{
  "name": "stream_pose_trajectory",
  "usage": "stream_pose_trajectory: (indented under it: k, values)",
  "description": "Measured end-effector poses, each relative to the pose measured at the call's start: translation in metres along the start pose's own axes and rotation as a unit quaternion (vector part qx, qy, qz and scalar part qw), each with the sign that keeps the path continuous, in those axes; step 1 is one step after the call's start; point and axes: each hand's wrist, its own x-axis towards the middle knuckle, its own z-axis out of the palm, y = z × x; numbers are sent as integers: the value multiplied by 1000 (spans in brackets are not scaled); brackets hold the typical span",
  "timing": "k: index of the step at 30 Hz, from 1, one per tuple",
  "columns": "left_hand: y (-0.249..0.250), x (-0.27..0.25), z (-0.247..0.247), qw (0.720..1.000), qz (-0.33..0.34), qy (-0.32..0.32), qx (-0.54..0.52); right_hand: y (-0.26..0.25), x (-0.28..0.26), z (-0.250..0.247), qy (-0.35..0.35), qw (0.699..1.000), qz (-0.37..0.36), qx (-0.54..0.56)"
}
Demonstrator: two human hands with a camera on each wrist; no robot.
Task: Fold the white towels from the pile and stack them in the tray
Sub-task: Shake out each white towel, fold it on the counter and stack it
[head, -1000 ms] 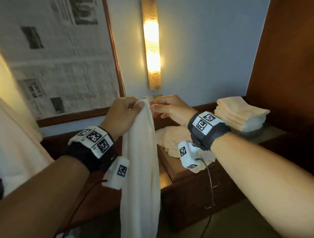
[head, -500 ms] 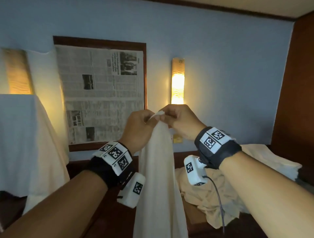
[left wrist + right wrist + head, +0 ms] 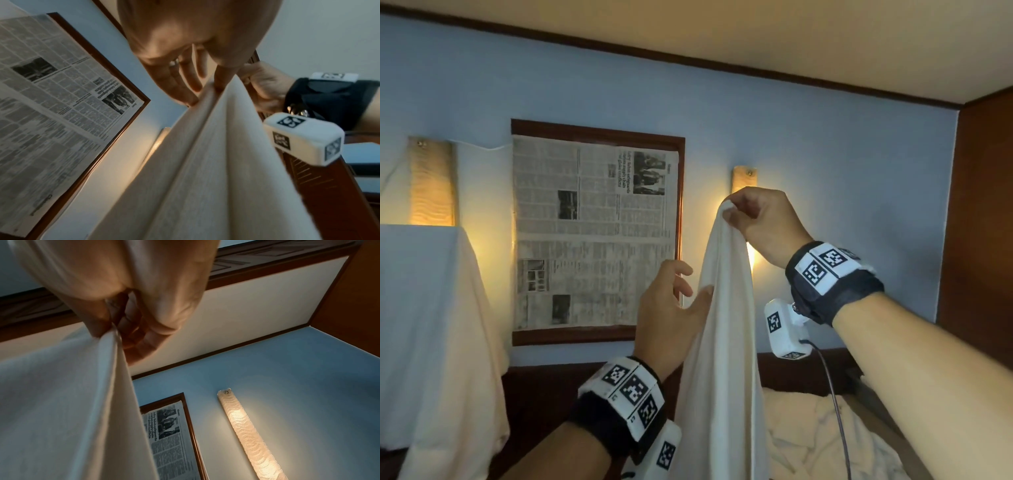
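A white towel (image 3: 722,359) hangs long and narrow in front of me. My right hand (image 3: 751,214) holds it high and pinches its top corner (image 3: 109,339) between thumb and fingers. Lower down, my left hand (image 3: 674,301) is open, its fingers spread, and the thumb touches the towel's left edge. In the left wrist view the straight fingertips (image 3: 219,84) lie against the towel's folds (image 3: 205,162). The pile of loose white towels (image 3: 825,442) lies at the bottom right. The tray is out of view.
A framed newspaper (image 3: 595,233) hangs on the blue wall, with a lit wall lamp (image 3: 246,431) to its right and another lamp (image 3: 433,186) at far left. A white cloth (image 3: 431,325) drapes something tall at left. Dark wood panelling (image 3: 986,222) stands at right.
My right hand has lifted the towel's corner higher. My left hand has let go of the top, opened and dropped down along the towel's left edge. My head has tilted up.
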Motion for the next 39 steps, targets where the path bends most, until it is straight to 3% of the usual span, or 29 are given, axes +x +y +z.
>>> stream_pose_trajectory:
  k: [3,8,13,20,23,30,36,39]
  values:
    - [2,6,0,998,46,10,29,1,7,3,-1,1000,2,-4]
    - [-6,19,-1,997,47,-56,29,0,13,5,-9,1000,-1,-16]
    - [-11,18,-7,981,58,-120,143,3,17,4,-11,999,-3,-32]
    - [-28,17,-10,998,28,-52,17,14,24,6,-4,999,9,-42]
    - [-27,11,-6,996,43,-82,8,12,28,9,-10,999,12,-47]
    - [-47,-2,-5,987,-6,-154,45,13,33,15,-7,998,17,-65]
    - [-66,-9,-15,999,21,15,42,22,31,15,27,997,22,-64]
    - [-80,-21,-14,996,3,-50,78,22,29,17,38,995,20,-90]
